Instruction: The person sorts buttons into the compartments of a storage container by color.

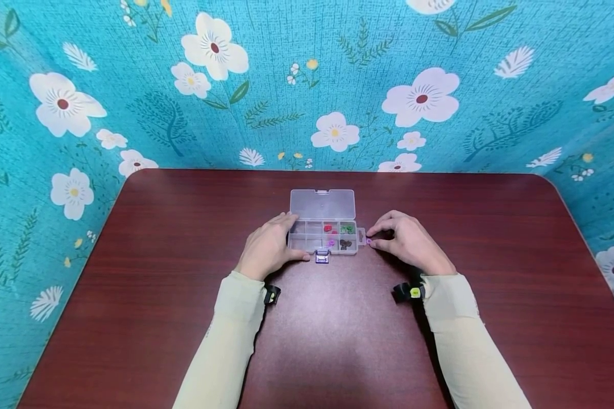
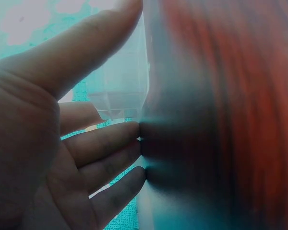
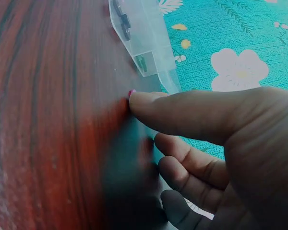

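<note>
A clear plastic compartment box (image 1: 298, 234) lies on the table with its lid (image 1: 322, 204) tipped open to the back. My left hand (image 1: 270, 241) holds the box at its left end, thumb along the front side and fingers by the left edge. In the left wrist view, the thumb (image 2: 86, 48) stretches across the box's pale wall. Just off the box's right end, my right hand (image 1: 411, 241) pinches a small purple button (image 1: 369, 241) between thumb and forefinger, low over the table. Only a pink edge of the button (image 3: 131, 92) shows past the thumb in the right wrist view.
Red pieces (image 1: 328, 228), green pieces (image 1: 347, 229), dark pieces (image 1: 345, 244) and purple pieces (image 1: 331, 243) lie in separate compartments. A clasp (image 1: 322, 258) juts from the box's front, a hanging tab (image 1: 361, 236) from its right end. Floral cloth (image 1: 286, 85) hangs behind the table (image 1: 184, 341).
</note>
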A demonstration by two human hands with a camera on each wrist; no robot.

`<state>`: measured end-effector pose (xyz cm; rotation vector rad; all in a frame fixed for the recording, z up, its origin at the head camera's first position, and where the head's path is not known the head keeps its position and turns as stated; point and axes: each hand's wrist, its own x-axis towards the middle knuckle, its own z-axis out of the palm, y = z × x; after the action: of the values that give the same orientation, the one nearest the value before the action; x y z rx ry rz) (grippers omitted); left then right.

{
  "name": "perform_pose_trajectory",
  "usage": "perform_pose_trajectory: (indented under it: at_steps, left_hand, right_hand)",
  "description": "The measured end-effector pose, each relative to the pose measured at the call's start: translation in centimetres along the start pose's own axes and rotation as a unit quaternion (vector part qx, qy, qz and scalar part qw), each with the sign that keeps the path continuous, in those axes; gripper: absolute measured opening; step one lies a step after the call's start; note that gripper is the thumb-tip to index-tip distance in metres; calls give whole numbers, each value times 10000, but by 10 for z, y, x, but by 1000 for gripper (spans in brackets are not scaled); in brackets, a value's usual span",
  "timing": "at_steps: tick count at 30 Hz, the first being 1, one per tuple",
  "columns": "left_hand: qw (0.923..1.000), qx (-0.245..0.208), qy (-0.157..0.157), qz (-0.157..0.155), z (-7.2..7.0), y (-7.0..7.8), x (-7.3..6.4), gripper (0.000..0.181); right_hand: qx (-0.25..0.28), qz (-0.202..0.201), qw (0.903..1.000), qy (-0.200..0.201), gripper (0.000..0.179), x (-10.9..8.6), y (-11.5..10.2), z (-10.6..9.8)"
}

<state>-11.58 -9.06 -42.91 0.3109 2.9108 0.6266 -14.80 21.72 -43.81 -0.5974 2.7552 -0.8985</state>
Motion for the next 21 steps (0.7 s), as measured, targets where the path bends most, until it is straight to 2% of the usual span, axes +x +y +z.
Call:
perform_pose_trajectory:
  at_steps: [11,21]
  left_hand:
    - [10000,15,25,9,1,-2,-1,97]
    - [10000,10,8,38,1,-2,0,97]
  right_hand:
    - [93,-105,9999,12,14,1,1,2]
    - [253,48,9997,-2,12,2,3,2]
